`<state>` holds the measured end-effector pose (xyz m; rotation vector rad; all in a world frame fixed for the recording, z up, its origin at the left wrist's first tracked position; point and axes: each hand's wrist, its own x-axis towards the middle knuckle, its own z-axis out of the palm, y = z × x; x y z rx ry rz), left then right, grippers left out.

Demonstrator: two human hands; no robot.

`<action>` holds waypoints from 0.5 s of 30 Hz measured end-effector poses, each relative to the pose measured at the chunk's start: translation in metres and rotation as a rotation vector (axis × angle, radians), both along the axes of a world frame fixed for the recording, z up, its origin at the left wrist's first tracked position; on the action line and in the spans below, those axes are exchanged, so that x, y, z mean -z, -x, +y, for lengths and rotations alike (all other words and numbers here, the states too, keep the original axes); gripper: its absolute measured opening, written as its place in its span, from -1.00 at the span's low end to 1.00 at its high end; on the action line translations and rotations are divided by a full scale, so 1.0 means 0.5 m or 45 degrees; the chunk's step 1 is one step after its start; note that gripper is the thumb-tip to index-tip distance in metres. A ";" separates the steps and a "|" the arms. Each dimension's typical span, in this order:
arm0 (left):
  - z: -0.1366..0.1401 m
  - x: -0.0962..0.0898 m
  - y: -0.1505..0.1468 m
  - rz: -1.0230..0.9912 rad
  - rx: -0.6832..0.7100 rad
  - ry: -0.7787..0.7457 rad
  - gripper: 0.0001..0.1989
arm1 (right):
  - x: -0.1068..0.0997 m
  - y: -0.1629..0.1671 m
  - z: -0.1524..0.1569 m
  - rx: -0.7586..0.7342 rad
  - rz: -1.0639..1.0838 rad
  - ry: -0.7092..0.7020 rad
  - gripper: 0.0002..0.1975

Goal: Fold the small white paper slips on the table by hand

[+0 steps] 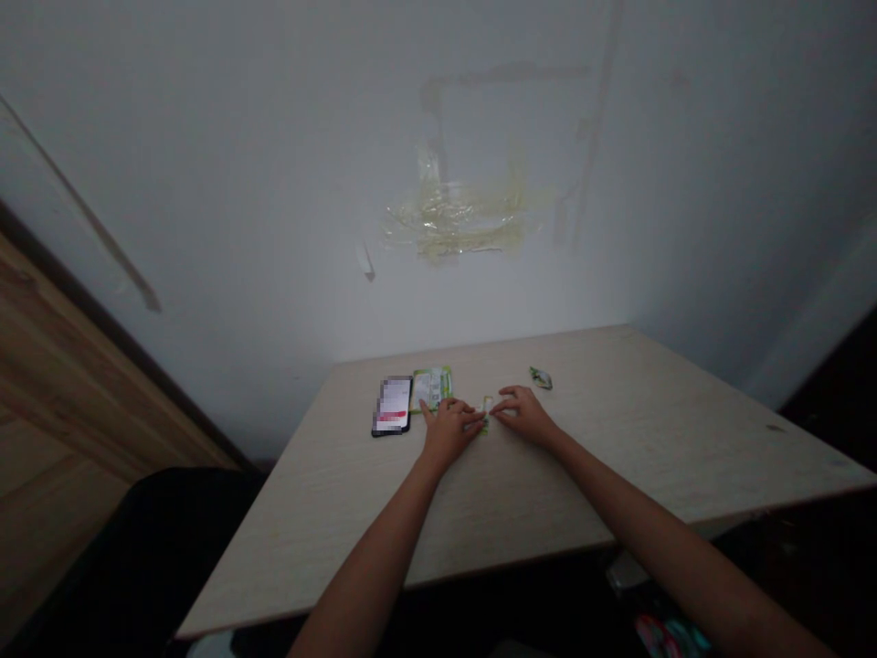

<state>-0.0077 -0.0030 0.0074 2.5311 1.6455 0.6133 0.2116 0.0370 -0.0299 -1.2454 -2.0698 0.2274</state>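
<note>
My left hand (452, 431) rests low over the table, its thumb and forefinger closed on the left side of a small green-and-white piece (487, 402). One outer finger spreads out toward a flat green-and-white packet (430, 387). From the other side, my right hand (526, 417) reaches in with bent fingers, and its fingertips meet at the piece's right edge. The piece lies on or just above the tabletop, partly covered by my fingers. Whether it is paper, film or a sticker is too small to tell.
A phone (393, 406) with a lit, partly blurred screen lies left of the packet. Beyond my right hand is a crumpled green-and-dark wrapper (541, 377). The pale wooden table (329, 521) meets a wall (274, 228) with old tape on it. A dark object (171, 539) stands at the left.
</note>
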 end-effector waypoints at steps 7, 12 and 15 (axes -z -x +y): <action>-0.001 -0.005 0.000 0.035 -0.015 0.013 -0.74 | -0.001 0.006 -0.001 0.023 -0.040 0.051 -0.86; 0.000 -0.003 0.001 0.009 -0.007 0.002 -0.75 | 0.001 0.007 0.012 0.093 -0.042 0.079 -0.83; 0.001 -0.004 0.001 0.004 -0.007 0.000 -0.75 | 0.000 0.009 0.017 0.130 -0.049 0.068 -0.80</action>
